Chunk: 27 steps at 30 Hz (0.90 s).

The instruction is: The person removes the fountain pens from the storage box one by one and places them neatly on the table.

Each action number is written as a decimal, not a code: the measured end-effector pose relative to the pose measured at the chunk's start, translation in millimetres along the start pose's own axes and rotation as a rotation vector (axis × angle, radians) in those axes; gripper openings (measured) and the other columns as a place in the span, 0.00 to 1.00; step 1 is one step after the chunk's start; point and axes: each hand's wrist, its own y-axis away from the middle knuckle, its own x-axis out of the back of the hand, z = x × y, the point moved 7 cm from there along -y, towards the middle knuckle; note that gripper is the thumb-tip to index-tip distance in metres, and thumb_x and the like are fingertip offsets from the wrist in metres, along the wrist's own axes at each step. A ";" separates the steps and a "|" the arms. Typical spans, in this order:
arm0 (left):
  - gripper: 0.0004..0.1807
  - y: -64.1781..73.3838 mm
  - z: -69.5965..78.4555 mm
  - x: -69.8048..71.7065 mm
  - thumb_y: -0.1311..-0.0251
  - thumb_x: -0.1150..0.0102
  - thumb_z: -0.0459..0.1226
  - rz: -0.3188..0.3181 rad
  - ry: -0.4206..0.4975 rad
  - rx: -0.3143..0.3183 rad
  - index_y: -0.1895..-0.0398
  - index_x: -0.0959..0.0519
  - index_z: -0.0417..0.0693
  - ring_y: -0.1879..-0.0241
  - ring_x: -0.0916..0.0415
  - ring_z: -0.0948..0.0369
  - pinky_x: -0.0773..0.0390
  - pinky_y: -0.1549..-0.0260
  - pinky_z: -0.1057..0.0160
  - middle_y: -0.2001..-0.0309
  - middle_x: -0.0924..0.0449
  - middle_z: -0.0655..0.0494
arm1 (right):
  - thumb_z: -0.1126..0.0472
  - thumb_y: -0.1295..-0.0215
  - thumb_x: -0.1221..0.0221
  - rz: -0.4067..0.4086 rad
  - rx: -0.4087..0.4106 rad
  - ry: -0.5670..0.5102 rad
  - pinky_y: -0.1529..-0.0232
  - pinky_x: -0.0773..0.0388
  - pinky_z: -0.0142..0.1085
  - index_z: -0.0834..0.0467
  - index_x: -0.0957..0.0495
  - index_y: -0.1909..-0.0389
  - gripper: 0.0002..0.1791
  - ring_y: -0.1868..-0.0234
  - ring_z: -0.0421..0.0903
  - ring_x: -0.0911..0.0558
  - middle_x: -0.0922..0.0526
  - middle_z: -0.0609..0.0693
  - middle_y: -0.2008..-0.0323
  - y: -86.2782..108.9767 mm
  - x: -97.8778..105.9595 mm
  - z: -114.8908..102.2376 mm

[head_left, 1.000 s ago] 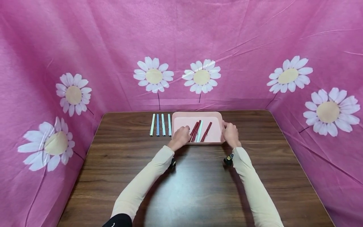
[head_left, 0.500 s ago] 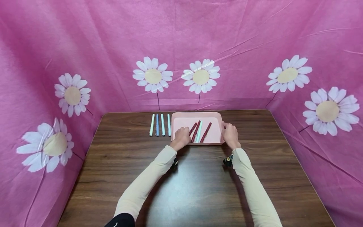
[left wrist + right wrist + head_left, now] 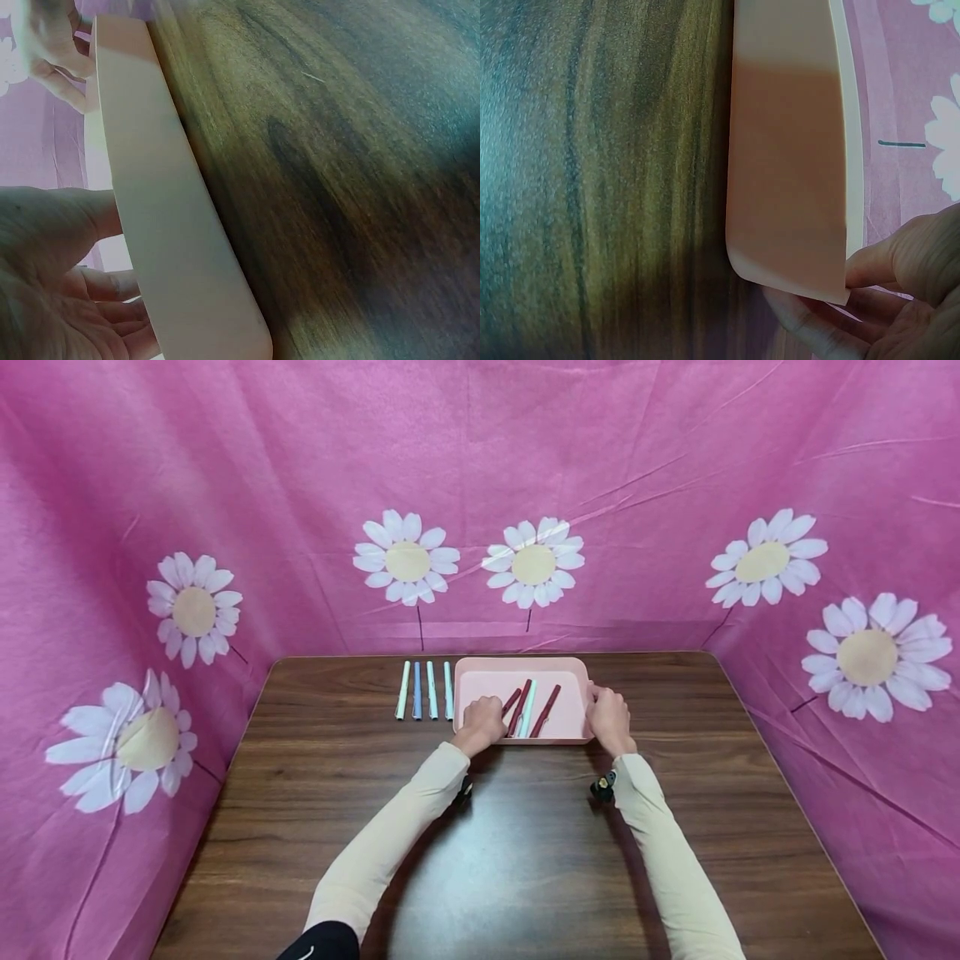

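Note:
A shallow pink tray stands at the far edge of the table, holding several dark red pens and a pale mint pen. My left hand reaches over its near wall at the left. One slanted red pen runs down to those fingers. In the left wrist view, the tray wall hides the fingertips, so any grip is unclear. At the tray's right end, my right hand grips the rim; the right wrist view shows thumb and fingers pinching its corner.
Left of the tray, a row of pens lies side by side: a pale green pen, a blue pen and two light aqua pens. A pink flowered cloth hangs behind the brown wooden table.
The leftmost red pen in the tray has swung to a steeper slant, apart from its neighbour. My left hand has shifted slightly right. My right hand stays at the tray's end.

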 end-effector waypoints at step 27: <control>0.27 -14.2 -32.2 -0.2 0.36 0.36 0.34 -0.070 0.359 0.025 0.92 0.35 0.53 0.87 0.49 0.68 0.48 0.84 0.68 0.90 0.46 0.65 | 0.61 0.18 0.54 0.013 0.035 -0.021 0.58 0.23 0.67 0.66 0.18 0.64 0.19 0.58 0.75 0.17 0.16 0.73 0.59 -1.3 -0.4 0.3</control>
